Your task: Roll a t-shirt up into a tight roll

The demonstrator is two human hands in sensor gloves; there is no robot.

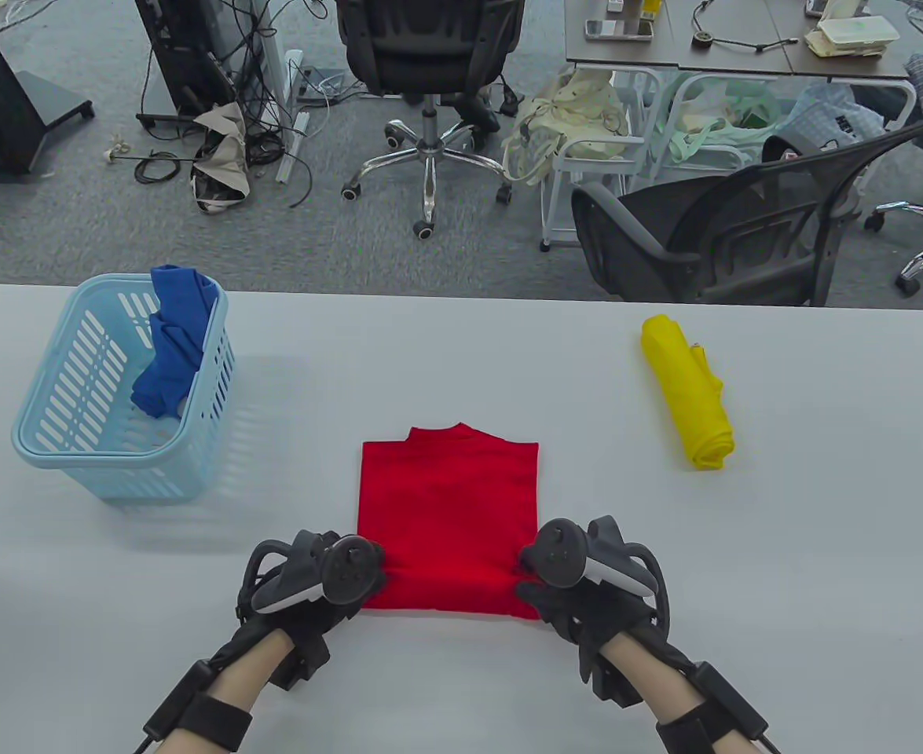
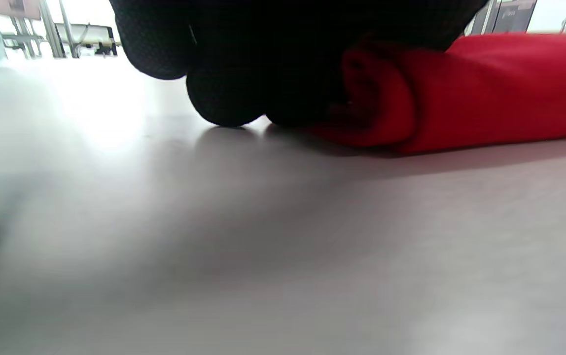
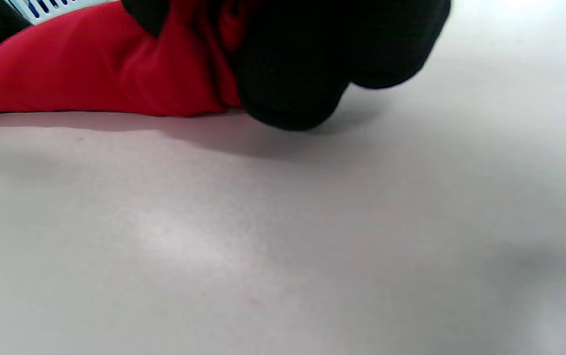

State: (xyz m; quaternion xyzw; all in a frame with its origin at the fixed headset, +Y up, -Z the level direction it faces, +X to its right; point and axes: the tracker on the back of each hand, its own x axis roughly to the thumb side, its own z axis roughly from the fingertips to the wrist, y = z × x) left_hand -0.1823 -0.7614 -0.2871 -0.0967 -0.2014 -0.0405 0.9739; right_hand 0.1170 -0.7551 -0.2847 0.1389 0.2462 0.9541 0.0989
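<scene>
Table view: left hand (image 1: 312, 585), right hand (image 1: 579, 581) grip folded red cotton t-shirt's (image 1: 449, 503) rolled hem — uneven pressure could skew, loosen the roll.

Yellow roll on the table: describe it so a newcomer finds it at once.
On the grey table, look to the far right, opposite the light blue basket on the left. The yellow roll lies there alone, away from both hands. Unlike the flat red t-shirt in the middle, it is already a tight cylinder.
</scene>
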